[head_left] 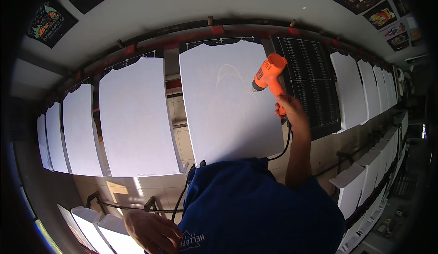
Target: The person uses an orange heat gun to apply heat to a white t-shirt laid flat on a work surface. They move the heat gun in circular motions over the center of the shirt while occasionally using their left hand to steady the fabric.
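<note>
My right hand (291,110) is wrapped round the handle of an orange heat gun (273,73). Its dark nozzle points left and down over a white T-shirt (223,112), a little above the cloth as far as I can tell. The shirt lies flat on a black board, with faint pale outlines on its upper chest. A black cord (286,146) hangs from the gun's handle and passes behind my blue top. Low on the left, my left hand (153,230) hangs beside my body, fingers loosely stretched and holding nothing visible.
Right of the shirt is a bare black board (310,85) with white ruled marks. More white shirts (137,117) on boards line the row on both sides. A rail (173,28) runs along the wall behind. Another row of white shirts (351,181) stands at lower right.
</note>
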A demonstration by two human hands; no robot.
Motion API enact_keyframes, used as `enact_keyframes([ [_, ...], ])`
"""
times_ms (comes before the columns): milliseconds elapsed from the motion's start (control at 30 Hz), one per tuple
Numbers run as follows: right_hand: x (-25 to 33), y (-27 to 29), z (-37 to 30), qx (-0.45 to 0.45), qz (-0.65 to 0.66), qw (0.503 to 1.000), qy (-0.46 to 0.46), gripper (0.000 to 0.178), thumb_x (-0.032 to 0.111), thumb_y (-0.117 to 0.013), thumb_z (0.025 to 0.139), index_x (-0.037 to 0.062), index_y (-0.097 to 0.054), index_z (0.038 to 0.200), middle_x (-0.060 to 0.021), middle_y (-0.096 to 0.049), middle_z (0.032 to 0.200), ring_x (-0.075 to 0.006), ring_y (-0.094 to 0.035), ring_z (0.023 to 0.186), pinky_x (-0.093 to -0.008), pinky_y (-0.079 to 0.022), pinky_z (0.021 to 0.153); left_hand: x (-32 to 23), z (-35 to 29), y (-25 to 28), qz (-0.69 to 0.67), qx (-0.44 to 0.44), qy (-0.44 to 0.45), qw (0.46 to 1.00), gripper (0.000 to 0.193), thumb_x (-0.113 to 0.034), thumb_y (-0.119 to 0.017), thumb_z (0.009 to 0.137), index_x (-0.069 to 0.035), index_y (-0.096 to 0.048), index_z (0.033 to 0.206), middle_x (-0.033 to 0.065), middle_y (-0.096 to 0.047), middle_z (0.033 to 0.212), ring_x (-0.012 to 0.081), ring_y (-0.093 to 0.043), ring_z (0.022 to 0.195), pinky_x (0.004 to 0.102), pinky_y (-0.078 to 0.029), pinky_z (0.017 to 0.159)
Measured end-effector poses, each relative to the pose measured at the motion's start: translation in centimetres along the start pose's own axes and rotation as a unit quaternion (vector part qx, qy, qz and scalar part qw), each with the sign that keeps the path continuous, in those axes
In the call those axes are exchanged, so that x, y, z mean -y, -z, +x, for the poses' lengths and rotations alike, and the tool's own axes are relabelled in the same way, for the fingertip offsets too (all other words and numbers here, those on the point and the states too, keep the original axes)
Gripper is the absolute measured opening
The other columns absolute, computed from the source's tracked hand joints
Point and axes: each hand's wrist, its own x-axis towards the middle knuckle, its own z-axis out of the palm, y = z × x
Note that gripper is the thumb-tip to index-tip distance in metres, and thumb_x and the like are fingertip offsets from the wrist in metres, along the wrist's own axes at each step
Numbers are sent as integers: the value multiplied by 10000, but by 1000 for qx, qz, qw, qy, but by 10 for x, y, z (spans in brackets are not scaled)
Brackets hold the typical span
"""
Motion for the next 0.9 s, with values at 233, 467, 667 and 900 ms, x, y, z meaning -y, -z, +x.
enact_keyframes([
  [233, -2, 1, -24, -11, -9, 1000, -20, 308, 318, -620, 884, 25, -582, 967, -11, -565, 731, -98, -574, 623, -237, -437, 525, -12, -5, -13, -5, 61, -21, 998, 243, -253, -665, 875, -13, -653, 913, 169, -660, 996, 287, -651, 864, 502, -512, 834],
  [467, 0, -22, -16, 40, 49, 998, -17, 306, 330, -612, 891, 31, -574, 951, -12, -565, 722, -99, -568, 617, -240, -438, 523, -25, -26, -14, 26, -11, -20, 999, 186, -202, -650, 884, -18, -650, 910, 155, -665, 931, 270, -658, 802, 487, -540, 782],
  [667, 2, -50, -14, 115, 19, 993, -20, 312, 334, -620, 886, 32, -568, 948, -29, -581, 732, -112, -582, 624, -242, -437, 510, -20, -40, -13, 71, -177, -41, 981, 138, -159, -638, 891, -22, -648, 908, 143, -669, 875, 256, -664, 749, 473, -564, 737],
  [900, -2, -88, -11, 178, 20, 984, -6, 310, 318, -604, 903, 24, -558, 988, -36, -576, 740, -124, -584, 640, -252, -443, 513, 25, -42, -33, 143, -528, -3, 837, 283, -303, -631, 906, -25, -582, 889, 110, -587, 668, 214, -613, 619, 460, -568, 686],
])
